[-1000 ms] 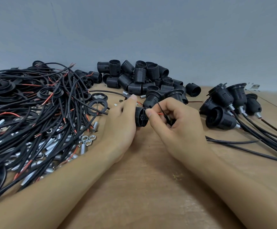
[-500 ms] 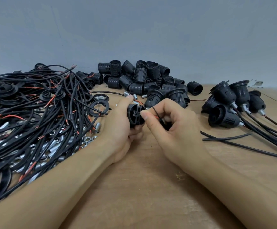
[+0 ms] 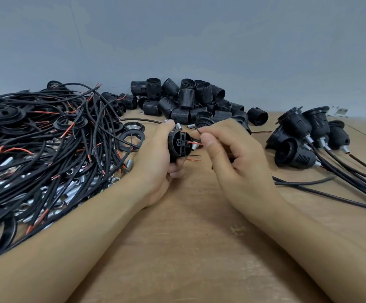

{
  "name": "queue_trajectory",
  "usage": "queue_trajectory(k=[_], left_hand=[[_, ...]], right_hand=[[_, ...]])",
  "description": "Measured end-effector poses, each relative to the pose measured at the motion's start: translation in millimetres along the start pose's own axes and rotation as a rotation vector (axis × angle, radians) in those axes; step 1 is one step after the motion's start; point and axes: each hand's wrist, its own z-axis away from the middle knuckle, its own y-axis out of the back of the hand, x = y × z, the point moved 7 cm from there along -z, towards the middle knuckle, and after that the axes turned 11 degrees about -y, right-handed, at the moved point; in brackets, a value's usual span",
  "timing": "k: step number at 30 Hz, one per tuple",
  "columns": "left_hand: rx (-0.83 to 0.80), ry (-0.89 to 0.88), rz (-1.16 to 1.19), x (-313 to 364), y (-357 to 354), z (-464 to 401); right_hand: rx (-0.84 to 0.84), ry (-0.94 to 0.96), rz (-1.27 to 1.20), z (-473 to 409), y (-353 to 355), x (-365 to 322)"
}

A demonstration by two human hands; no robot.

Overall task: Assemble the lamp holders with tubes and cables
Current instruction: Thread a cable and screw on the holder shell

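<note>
My left hand grips a black lamp holder insert above the wooden table, its slotted terminal face turned toward my right hand. My right hand pinches a thin black cable whose red wire end touches the insert's face. Two more bare wire tips stick out just below, near my left fingers. The rest of the cable is hidden behind my right hand.
A tangled heap of black cables with metal tubes, nuts and black rings fills the left. Loose black threaded holders are piled at the back. Assembled holders with cables lie at the right, cables trailing toward me.
My left hand has turned the insert so its terminal face shows. My right hand has opened up a little and brought the red wire end against that face.
</note>
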Motion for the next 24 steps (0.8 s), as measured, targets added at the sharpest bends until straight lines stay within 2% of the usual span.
queue_trajectory(k=[8,10,14,18,24], left_hand=[[0.010,-0.003,-0.039,0,-1,-1],[0.012,-0.006,-0.062,0,0,0],[0.009,-0.038,-0.117,1,-1,0],[-0.006,-0.061,-0.143,2,-2,1],[0.001,-0.070,-0.145,4,-3,2]], right_hand=[[0.045,0.142,0.123,-2,7,-9],[0.009,0.153,0.135,-1,5,-11],[-0.074,0.103,0.142,-1,-1,-10],[-0.060,0.088,0.170,-1,-1,-9],[-0.097,-0.010,0.089,0,-3,-3]])
